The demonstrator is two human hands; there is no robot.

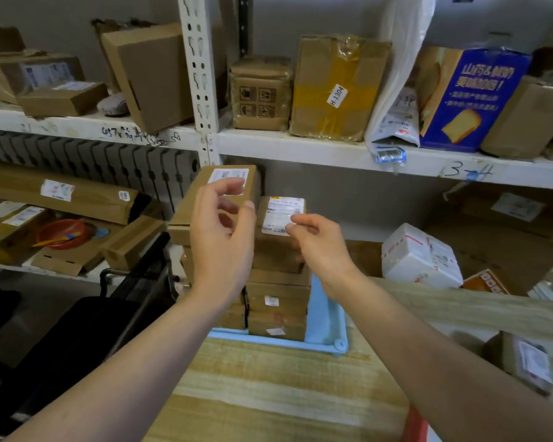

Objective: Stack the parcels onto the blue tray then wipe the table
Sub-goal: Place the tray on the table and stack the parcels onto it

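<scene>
Cardboard parcels (277, 309), labels blurred, stack on the blue tray (325, 319); left hand (222, 247) and right hand (320, 247) hover half-open, seemingly empty.

Stack blocks the middle, table free in front.
Parcel stack (276, 301) fills the blue tray (324, 327) and tops out near the shelf board (332, 154). Bare table (268, 378) in front is passable, with one loose parcel (521, 362) far right.

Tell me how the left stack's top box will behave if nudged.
Likely to tip: the top box overhangs the stack below. Probably stiff, being cardboard. That stack stands tall on the blue tray, so a push may topple it.
</scene>
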